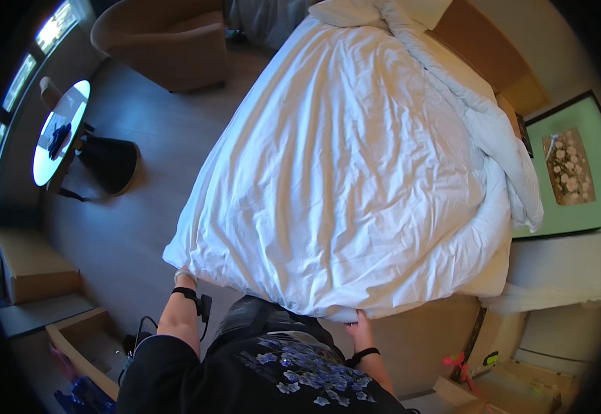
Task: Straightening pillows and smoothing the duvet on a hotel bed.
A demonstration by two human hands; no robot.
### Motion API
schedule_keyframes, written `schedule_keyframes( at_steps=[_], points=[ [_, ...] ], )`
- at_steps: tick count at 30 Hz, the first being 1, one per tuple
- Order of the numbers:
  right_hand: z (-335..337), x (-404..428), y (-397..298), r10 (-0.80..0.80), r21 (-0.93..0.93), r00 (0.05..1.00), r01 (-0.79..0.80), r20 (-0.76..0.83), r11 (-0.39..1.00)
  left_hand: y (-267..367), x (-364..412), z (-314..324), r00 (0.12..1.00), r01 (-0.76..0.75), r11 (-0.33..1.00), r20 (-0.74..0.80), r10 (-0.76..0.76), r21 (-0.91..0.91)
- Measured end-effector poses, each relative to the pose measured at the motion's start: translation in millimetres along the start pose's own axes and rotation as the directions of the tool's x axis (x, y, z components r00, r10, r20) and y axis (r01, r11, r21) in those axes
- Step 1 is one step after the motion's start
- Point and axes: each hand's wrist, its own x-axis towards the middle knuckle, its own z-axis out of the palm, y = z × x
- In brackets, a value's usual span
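Note:
A white duvet (331, 171) lies wrinkled over the bed, its near edge raised off the floor in front of my body. My left hand (185, 271) grips the duvet's near left corner; the fabric hides most of its fingers. Along the same edge, further right, my right hand (361, 326) pinches the hem with the thumb on top. The duvet's right side is bunched in a thick fold, and pale bedding (487, 277) shows beneath it.
To the left stand a round glossy table (67, 119) with a dark item on it, a black conical stool (111, 163) and a brown armchair (171, 46). An open drawer (91, 346) juts out at lower left. A framed flower picture (569, 171) is at right.

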Motion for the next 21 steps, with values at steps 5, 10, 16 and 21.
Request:
schedule_keyframes(
  at_steps=[5, 10, 16, 21],
  points=[
    [3.8, 12.1, -3.5, -0.012, 0.059, 0.997, 0.017, -0.082, 0.998, 0.2, -95.5, 71.1, 0.858, -0.507, 0.652, 0.257, 0.445, 0.564],
    [19.9, 14.0, -8.5, 0.004, 0.01, 0.998, -0.004, 0.063, 1.0, -57.0, -127.4, 121.5, 0.392, -0.911, 0.112, 0.755, 0.526, 0.396],
    [53.1, -12.1, -43.1, 0.026, 0.006, 0.984, -0.028, 0.178, 1.0, -160.9, -317.8, 154.3, -0.115, -0.992, -0.055, 0.993, -0.01, -0.115],
    [57.9, -20.5, -84.8, 0.07, -0.057, 0.905, -0.051, 0.42, 0.997, -254.5, -416.5, 150.3, -0.278, -0.767, -0.587, 0.959, -0.063, -0.261]
  ],
)
